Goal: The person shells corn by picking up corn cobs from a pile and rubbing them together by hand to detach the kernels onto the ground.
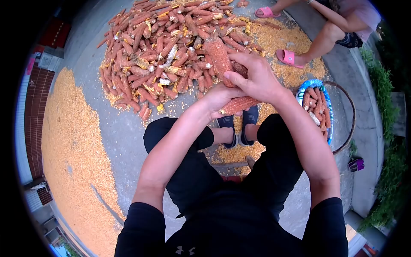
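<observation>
Above my knees, my two hands meet around reddish corn cobs. My left hand (219, 99) is closed around a corn cob (239, 104) whose end sticks out under the palm. From above, my right hand (257, 76) grips a thicker cob (218, 56), with the thumb lying against its side. Part of another dark red cob (239, 68) shows below the right fingers, and I cannot tell whether it is held. Some fingertips are hidden. Just beyond the hands lies a large pile of cobs (145, 55), a few with yellow kernels still on them.
Loose kernels (72, 141) spread widely on the left. At right stands a blue-and-white lined basket (300, 91) of cobs with an arched handle (352, 115). Another person in pink sandals (290, 58) sits at upper right. A purple shoe (356, 165) lies near the kerb.
</observation>
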`<control>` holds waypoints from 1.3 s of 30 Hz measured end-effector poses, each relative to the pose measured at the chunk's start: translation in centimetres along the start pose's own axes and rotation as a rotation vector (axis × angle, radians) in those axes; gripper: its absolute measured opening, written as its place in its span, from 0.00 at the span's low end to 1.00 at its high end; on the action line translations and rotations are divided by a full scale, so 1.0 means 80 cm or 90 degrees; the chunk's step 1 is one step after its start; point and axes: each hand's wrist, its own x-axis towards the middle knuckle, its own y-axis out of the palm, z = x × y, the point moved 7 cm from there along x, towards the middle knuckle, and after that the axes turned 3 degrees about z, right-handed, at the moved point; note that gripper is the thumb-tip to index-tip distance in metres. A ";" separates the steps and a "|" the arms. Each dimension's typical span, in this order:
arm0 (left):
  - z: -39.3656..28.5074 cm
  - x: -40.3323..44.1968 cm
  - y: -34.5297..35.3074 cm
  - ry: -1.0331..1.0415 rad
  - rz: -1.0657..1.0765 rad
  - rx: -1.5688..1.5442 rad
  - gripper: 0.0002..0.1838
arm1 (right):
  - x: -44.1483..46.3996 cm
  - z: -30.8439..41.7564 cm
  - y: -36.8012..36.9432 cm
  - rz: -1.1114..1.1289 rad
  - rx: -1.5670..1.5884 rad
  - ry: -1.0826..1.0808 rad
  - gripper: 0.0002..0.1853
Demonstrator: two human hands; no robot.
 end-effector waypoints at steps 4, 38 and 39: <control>-0.002 -0.004 0.004 -0.003 -0.014 0.012 0.16 | 0.001 -0.005 0.000 0.046 0.094 0.078 0.22; -0.032 -0.001 -0.108 0.098 -0.249 -0.065 0.23 | -0.083 -0.132 -0.110 -0.386 0.382 0.360 0.05; -0.026 0.002 -0.083 0.106 -0.177 -0.105 0.23 | -0.079 -0.121 -0.105 -0.369 0.375 0.359 0.05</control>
